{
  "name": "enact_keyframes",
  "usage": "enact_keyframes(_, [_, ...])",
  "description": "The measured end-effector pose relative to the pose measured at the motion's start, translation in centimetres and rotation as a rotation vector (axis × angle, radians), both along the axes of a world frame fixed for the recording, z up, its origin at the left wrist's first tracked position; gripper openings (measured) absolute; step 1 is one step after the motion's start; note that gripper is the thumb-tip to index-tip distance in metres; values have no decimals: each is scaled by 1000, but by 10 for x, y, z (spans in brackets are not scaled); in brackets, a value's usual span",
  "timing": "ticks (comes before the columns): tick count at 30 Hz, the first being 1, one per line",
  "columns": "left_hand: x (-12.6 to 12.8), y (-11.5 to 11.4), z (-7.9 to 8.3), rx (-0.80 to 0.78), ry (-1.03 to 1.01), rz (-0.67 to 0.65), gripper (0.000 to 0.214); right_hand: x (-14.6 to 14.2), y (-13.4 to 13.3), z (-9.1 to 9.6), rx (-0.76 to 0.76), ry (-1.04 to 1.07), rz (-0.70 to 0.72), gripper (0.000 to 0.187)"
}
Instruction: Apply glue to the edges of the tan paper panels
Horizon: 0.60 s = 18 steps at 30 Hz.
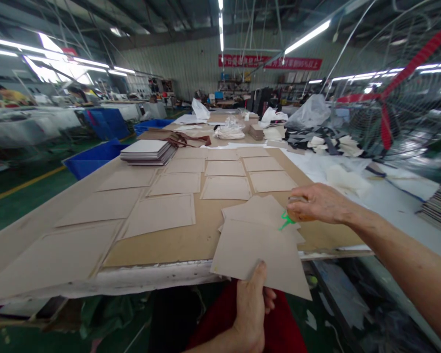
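Observation:
My left hand [250,304] grips the near edge of a beige rectangular panel [257,250], thumb on top and fingers beneath. That panel overhangs the table's front edge and overlaps a loose fan of similar panels [255,208]. Over their right side, my right hand [312,203] is closed around a small bright green object [287,220] with thin prongs; its exact kind is hard to make out. A greyish piece [297,199] also shows at the fingers of this hand. More beige panels [226,187] lie in rows to the left and beyond.
A stack of grey boards [147,151] stands at the back left beside brown straps [189,139]. Blue bins [91,159] are left of the table. Fabric scraps [316,137] and plastic bags lie back right; a red-bladed fan [384,98] stands at right. Other people work far left.

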State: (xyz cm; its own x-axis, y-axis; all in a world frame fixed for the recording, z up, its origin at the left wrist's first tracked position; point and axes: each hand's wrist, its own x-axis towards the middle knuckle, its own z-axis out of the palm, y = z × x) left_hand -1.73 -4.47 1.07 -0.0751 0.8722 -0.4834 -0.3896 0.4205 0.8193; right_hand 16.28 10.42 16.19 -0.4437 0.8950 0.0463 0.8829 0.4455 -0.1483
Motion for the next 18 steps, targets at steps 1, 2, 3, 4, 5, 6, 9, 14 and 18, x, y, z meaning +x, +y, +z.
enact_keyframes(1, [0,0,0,-6,4,0,52,5,-3,0,-5,0,-14,29])
enact_keyframes(2, [-1,0,1,-13,6,-4,52,9,-7,1,-9,2,-29,30])
enact_keyframes(3, [-1,0,1,-17,8,-7,52,12,-10,1,-10,6,-46,31])
enact_keyframes(4, [-1,0,1,-19,10,-12,52,16,-13,1,-11,12,-64,31])
enact_keyframes(5, [-2,0,1,-18,13,-14,52,19,-15,0,-9,19,-81,31])
enact_keyframes(6, [-2,0,0,-16,18,-17,51,23,-16,0,-6,26,-92,31])
enact_keyframes(9, [-2,-1,0,-9,31,-18,51,31,-18,-5,25,49,-107,29])
enact_keyframes(14, [-3,-1,1,-5,46,-21,50,34,-30,-9,37,85,-37,28])
enact_keyframes(18, [-2,0,1,-8,37,-15,47,27,-62,-4,-29,143,91,22])
